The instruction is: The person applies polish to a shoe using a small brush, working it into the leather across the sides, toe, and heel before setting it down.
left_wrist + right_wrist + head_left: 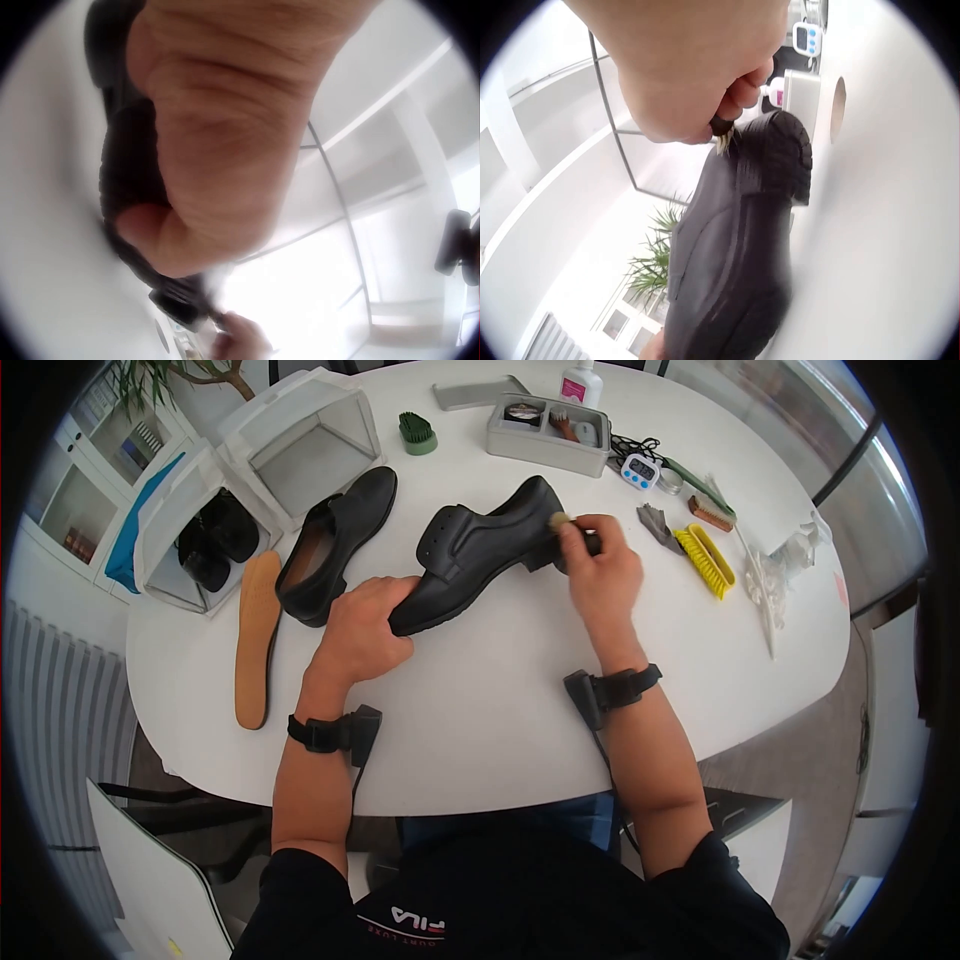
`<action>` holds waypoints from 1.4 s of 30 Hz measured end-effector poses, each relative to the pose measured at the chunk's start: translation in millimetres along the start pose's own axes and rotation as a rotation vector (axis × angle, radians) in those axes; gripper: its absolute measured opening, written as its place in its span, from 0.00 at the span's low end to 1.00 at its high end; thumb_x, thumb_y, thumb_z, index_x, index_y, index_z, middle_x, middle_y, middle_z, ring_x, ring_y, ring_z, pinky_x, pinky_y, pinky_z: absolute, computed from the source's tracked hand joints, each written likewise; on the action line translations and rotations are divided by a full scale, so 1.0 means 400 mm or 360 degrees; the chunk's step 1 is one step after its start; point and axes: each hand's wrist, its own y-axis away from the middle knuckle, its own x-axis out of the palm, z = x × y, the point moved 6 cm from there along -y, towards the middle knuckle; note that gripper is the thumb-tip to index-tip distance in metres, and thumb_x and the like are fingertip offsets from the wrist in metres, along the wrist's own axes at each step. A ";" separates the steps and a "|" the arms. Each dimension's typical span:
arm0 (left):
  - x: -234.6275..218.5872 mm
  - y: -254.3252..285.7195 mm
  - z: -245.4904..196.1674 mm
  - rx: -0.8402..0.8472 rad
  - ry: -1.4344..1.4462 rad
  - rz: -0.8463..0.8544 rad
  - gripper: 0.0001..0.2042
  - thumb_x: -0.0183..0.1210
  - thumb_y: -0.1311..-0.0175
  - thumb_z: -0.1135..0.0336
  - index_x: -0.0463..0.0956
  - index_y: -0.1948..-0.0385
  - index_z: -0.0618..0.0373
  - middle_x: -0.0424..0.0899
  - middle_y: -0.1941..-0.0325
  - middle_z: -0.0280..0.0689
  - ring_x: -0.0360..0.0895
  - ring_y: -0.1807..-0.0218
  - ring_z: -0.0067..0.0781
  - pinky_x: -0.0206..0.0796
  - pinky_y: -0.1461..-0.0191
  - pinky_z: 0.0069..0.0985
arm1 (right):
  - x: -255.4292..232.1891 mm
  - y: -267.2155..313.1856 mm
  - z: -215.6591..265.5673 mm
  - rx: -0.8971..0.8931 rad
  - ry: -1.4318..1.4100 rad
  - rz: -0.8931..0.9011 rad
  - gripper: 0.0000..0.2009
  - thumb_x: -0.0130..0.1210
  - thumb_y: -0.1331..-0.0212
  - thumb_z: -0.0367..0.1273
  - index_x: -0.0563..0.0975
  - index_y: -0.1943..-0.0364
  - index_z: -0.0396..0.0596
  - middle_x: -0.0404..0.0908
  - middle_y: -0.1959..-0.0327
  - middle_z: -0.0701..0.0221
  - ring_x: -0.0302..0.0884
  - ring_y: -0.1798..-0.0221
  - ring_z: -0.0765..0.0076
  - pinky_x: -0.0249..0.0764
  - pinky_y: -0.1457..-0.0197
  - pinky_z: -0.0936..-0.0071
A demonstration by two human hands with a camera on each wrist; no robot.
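A black leather lace-up shoe [490, 545], its laces out, is held at an angle above the table, heel raised to the right. My left hand [365, 625] grips it by the toe. In my right hand [607, 572] is a small dark-handled brush [724, 136], pinched between thumb and fingers. Its pale bristles touch the back of the shoe just above the heel block. Most of the brush handle is hidden by the fingers. Left of the held shoe lies the other black shoe [345, 540], beside a tan insole [257, 640].
Two clear-fronted shoe boxes [300, 450] stand at the back left, one with dark shoes inside. A green brush [417, 435], a grey tin [550, 445] and a white bottle [580, 385] are at the back. On the right lie a timer [639, 472] and a yellow brush [705, 560].
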 end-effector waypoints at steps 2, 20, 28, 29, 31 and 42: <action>-0.001 0.003 -0.003 -0.0011 -0.0004 0.0003 0.31 0.61 0.59 0.77 0.82 0.44 0.58 0.88 0.51 0.45 0.83 0.48 0.52 0.77 0.46 0.39 | 0.004 -0.001 -0.013 -0.0047 0.0147 -0.0090 0.10 0.67 0.33 0.42 0.83 0.58 0.52 0.87 0.76 0.66 0.88 0.71 0.55 0.80 0.66 0.62; -0.005 0.000 0.002 -0.0065 0.0040 0.0001 0.30 0.62 0.58 0.75 0.82 0.44 0.58 0.88 0.51 0.47 0.84 0.47 0.53 0.77 0.44 0.39 | 0.070 0.082 0.102 -0.0556 -0.0137 0.0166 0.10 0.71 0.38 0.38 0.83 0.59 0.50 0.89 0.68 0.66 0.86 0.71 0.56 0.80 0.65 0.62; -0.006 0.002 0.001 -0.0028 0.0057 -0.0010 0.31 0.62 0.58 0.75 0.81 0.43 0.58 0.88 0.51 0.46 0.84 0.49 0.52 0.77 0.45 0.39 | 0.053 0.040 0.051 -0.0131 -0.0013 0.0188 0.11 0.71 0.38 0.38 0.83 0.61 0.49 0.88 0.70 0.65 0.86 0.72 0.58 0.78 0.68 0.65; -0.007 0.000 -0.007 -0.0026 0.0063 -0.0014 0.31 0.62 0.58 0.75 0.81 0.43 0.58 0.88 0.51 0.46 0.84 0.49 0.52 0.77 0.45 0.39 | 0.048 0.037 0.045 -0.0136 -0.0007 0.0187 0.11 0.71 0.38 0.38 0.83 0.61 0.49 0.88 0.70 0.65 0.86 0.72 0.58 0.78 0.68 0.65; -0.004 -0.002 -0.019 -0.0053 -0.0037 0.0022 0.29 0.62 0.59 0.76 0.81 0.45 0.58 0.88 0.54 0.44 0.83 0.50 0.51 0.77 0.48 0.40 | 0.023 0.028 0.042 0.0031 0.0002 0.0074 0.11 0.71 0.38 0.38 0.84 0.60 0.48 0.88 0.69 0.64 0.87 0.72 0.57 0.78 0.68 0.65; 0.019 0.001 -0.052 0.0195 -0.0181 -0.0102 0.26 0.62 0.58 0.77 0.81 0.49 0.55 0.86 0.58 0.38 0.83 0.54 0.44 0.77 0.58 0.41 | 0.033 0.047 0.076 -0.0114 -0.0152 0.0113 0.11 0.70 0.35 0.38 0.84 0.59 0.47 0.89 0.69 0.66 0.87 0.72 0.60 0.79 0.67 0.67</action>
